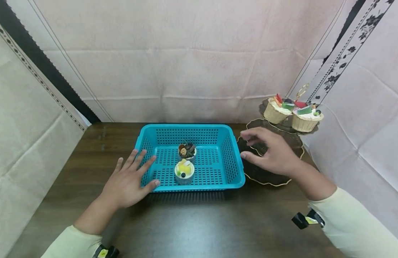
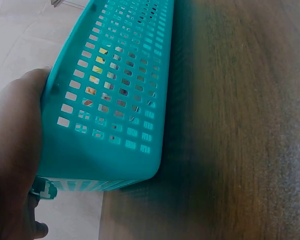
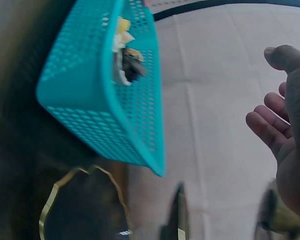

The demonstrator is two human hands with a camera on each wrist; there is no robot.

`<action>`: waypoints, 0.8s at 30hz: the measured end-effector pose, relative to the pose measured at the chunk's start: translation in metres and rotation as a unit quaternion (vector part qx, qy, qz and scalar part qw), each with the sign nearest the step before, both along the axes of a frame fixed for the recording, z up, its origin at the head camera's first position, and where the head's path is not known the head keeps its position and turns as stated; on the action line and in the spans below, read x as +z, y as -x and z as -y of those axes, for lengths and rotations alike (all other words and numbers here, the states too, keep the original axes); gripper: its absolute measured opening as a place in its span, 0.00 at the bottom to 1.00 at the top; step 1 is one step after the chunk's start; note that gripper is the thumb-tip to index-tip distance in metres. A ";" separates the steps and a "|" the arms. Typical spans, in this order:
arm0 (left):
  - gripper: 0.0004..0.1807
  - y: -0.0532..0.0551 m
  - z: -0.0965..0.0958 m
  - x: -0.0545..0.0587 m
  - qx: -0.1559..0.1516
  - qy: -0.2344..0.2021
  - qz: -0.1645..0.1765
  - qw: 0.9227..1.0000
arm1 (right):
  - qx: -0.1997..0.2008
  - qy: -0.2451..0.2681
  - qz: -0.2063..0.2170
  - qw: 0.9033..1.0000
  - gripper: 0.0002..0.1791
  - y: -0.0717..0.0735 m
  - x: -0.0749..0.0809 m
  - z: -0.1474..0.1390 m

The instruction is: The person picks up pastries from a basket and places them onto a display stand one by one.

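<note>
A blue plastic basket (image 1: 205, 187) with perforated walls holds two small cupcakes. One has a yellow fruit topping (image 1: 184, 167); behind it stands the other, topped with dark chocolate pieces (image 1: 187, 150). My left hand (image 1: 126, 182) lies at the basket's left end, fingers spread and straight; in the left wrist view it touches the rim. To the right of the basket, my right hand (image 1: 273, 152) hovers over the lower plates of a dark tiered stand (image 1: 263, 176) with wavy gold edges. Its fingers are loosely bent, and nothing is between them in the right wrist view.
On the stand's top tier sit two larger fruit-topped cupcakes, one on the left (image 1: 274, 111) and one on the right (image 1: 304, 121), with a gold ring handle (image 1: 302, 91) behind them. Pale cloth (image 1: 173, 71) hangs behind and beside the brown wooden table (image 1: 186, 225).
</note>
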State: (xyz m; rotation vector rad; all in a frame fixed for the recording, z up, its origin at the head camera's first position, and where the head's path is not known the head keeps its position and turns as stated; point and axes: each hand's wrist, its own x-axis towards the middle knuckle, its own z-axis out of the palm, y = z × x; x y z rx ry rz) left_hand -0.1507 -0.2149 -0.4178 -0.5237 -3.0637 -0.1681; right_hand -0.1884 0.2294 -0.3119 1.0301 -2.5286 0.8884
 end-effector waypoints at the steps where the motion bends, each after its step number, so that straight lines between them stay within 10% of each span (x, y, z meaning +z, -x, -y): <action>1: 0.50 0.000 0.000 0.000 0.000 0.000 0.000 1.000 | 0.002 -0.005 0.016 1.000 0.31 0.002 -0.005 0.004; 12: 0.50 -0.002 0.000 -0.001 0.000 -0.005 -0.004 1.000 | 0.016 -0.064 0.158 0.985 0.39 0.017 -0.045 0.049; 24: 0.50 -0.001 0.001 -0.003 -0.001 -0.004 -0.007 1.000 | 0.043 -0.111 0.215 0.969 0.43 0.031 -0.074 0.091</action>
